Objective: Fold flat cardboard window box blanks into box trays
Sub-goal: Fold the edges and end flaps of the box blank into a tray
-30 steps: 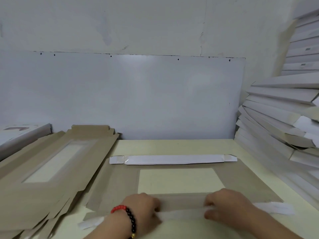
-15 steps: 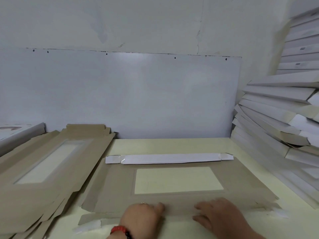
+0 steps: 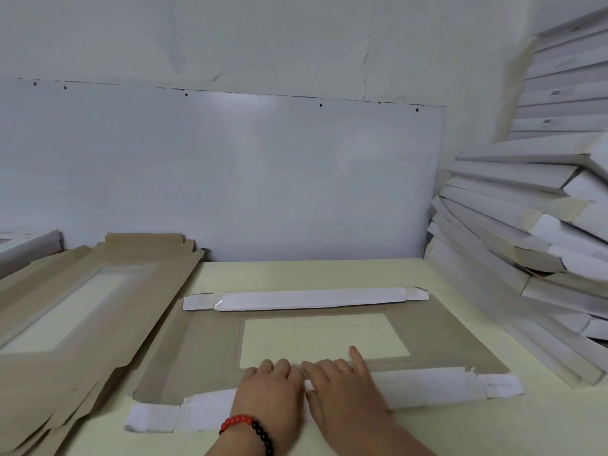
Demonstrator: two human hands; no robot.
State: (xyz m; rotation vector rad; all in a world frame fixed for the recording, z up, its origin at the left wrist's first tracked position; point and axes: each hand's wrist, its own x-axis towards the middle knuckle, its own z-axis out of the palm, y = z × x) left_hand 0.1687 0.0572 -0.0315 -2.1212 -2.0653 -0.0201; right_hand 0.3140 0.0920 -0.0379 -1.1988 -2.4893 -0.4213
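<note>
- Cardboard blank: lies flat on the pale yellow table, brown side up, window in its middle.
- Far flap: folded over, white face showing.
- Near flap: folded over, white face up, under both hands.
- Left hand: palm down on the near flap, fingers straight and flat, gripping nothing; ring, and red and black bead bracelet at the wrist.
- Right hand: just beside the left, flat on the flap, fingers extended; index fingertip reaches the window's edge.
- Stack of flat blanks: left of the work.
- Pile of white folded boxes: right.
</note>
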